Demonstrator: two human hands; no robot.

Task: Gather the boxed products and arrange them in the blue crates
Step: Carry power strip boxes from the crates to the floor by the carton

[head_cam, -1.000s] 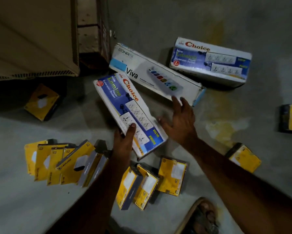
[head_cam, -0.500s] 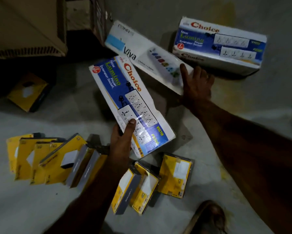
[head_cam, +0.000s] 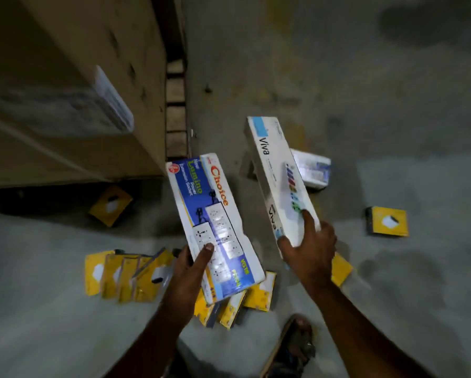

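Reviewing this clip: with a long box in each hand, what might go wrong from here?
1. Each hand holds its box only at the near end: the left hand on the Choice extension socket box, the right hand on the white Viva box. Either long box may tip out of the grip.
2. Small yellow boxes lie scattered by the sandalled foot; one could be trodden on.
3. No blue crate is in view, so the carry may be awkward.

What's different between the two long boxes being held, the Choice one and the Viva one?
The Choice box has a blue face with red lettering; the Viva box is mostly white with coloured dots. The Choice box looks wider, the Viva box slimmer. The left hand grips the Choice box, the right hand the Viva box. Both are long cartons held off the floor.
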